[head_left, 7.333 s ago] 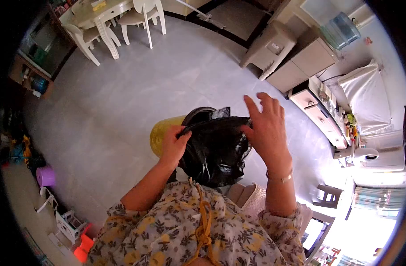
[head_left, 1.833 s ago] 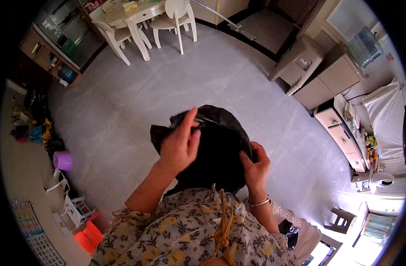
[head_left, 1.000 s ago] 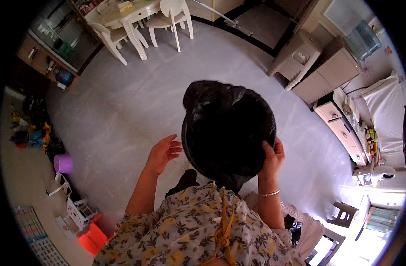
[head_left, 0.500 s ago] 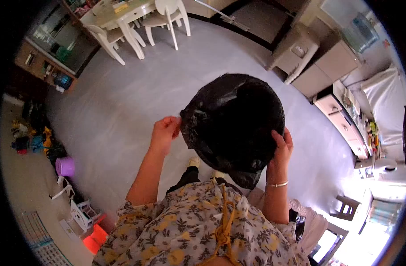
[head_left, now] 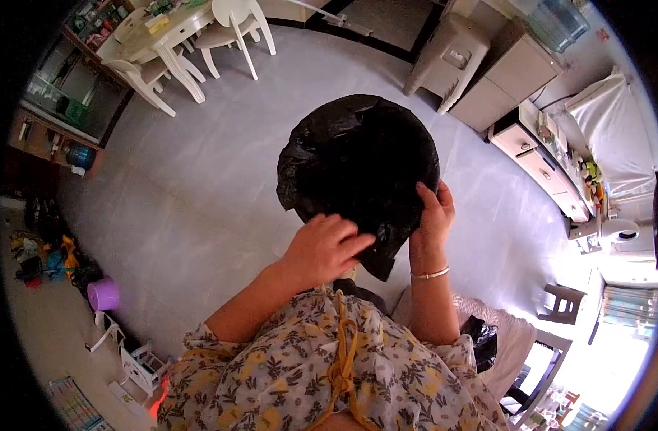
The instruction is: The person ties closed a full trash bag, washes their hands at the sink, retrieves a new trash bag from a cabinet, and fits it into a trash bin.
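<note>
A black garbage bag is spread in a round, open shape in front of me, apparently over the rim of a bin. Whatever lies inside it is too dark to make out. At its right side, my right hand is closed on the edge, thumb inside and fingers outside. My left hand is at the near edge, its fingers bent over the plastic and the index finger reaching to the right. A loose corner of the bag hangs down between both hands.
Grey floor surrounds me. A white table with chairs stands far left, a beige stool and a drawer cabinet to the right. A purple bucket sits at the left; another black bag lies beside me at the right.
My left hand has moved from the bag's left edge to its near edge. The bag and my right hand have shifted slightly left and up in view.
</note>
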A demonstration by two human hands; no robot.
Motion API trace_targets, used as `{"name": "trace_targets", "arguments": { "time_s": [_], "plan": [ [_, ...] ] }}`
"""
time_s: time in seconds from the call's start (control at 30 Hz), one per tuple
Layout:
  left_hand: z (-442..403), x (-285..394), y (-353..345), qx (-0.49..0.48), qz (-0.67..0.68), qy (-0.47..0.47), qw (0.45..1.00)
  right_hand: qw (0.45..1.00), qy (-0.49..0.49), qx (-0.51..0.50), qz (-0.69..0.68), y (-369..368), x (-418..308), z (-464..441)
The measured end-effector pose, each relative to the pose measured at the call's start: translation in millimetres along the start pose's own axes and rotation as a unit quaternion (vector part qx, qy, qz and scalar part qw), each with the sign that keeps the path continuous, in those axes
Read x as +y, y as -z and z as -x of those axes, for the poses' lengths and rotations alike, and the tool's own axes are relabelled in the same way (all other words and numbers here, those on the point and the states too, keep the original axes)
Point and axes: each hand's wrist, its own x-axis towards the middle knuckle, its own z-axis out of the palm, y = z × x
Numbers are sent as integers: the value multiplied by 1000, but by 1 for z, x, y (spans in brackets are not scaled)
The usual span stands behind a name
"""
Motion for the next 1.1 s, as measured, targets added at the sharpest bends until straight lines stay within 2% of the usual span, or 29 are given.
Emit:
{"name": "trace_targets", "arguments": {
  "time_s": [0.13, 0.17, 0.27, 0.3, 0.33, 0.37, 0.4, 0.43, 0.5, 0.53, 0.6, 0.63, 0.7, 0.73, 0.77, 0.8, 0.83, 0.97, 1.0, 1.03, 1.07, 1.1],
  "plan": [
    [51, -11, -12, -3, -48, -71, 996, 998, -34, -5, -51, 16, 6, -9],
    [62, -20, -15, -47, -53, -52, 996, 998, -34, -3, -53, 20, 7, -7],
    [62, -40, -22, 8, -60, -16, 998, 997, -51, -3, -63, 20, 12, -7],
    [68, -42, -14, -24, -18, 25, 999, 997, -53, 0, -61, 21, 13, -6],
    [81, -48, -13, -23, -20, 26, 999, 997, -55, 4, -59, 21, 14, -5],
    [98, -56, -17, 47, 84, 156, 983, 997, -57, 3, -60, 21, 15, -4],
    [104, -58, -12, 116, 184, 281, 935, 997, -54, 0, -55, 20, 16, -3],
    [108, -63, -8, 116, 181, 283, 935, 997, -52, -4, -51, 18, 17, -1],
    [109, -75, 0, 362, 180, 424, 810, 998, -49, -5, -32, 13, 15, 6],
    [94, -74, 8, 365, 177, 423, 810, 999, -43, -3, -13, 11, 14, 7],
    [61, -68, 14, 356, 44, 294, 886, 999, -41, -12, -7, 9, 13, 9],
    [51, -69, 9, 359, 42, 298, 883, 999, -38, -18, 1, 8, 12, 9],
    [38, -72, 4, 256, 122, 434, 855, 999, -38, -37, 13, 4, 8, 13],
    [41, -76, 9, 259, 122, 435, 854, 998, -34, -49, 23, -2, 10, 17],
    [39, -78, 11, 234, 271, 503, 787, 998, -32, -49, 23, -3, 8, 18],
    [39, -80, 15, 199, 412, 555, 695, 996, -40, -67, 33, -6, 6, 21],
    [44, -82, 7, 235, 520, 510, 643, 994, -48, -85, 43, -5, 4, 21],
    [43, -64, -6, 292, 543, 489, 617, 988, -49, -132, 61, 18, 8, 10],
    [43, -63, -11, 301, 540, 488, 616, 933, 97, -118, 325, 21, 4, 11],
    [43, -62, -15, 313, 536, 487, 615, 790, 235, -94, 559, 22, 0, 12],
    [44, -59, -19, 317, 536, 485, 614, 788, 238, -97, 559, 23, -4, 15],
    [41, -55, -23, 313, 524, 483, 628, 709, 353, -105, 602, 2, -27, 33]
  ]
}}
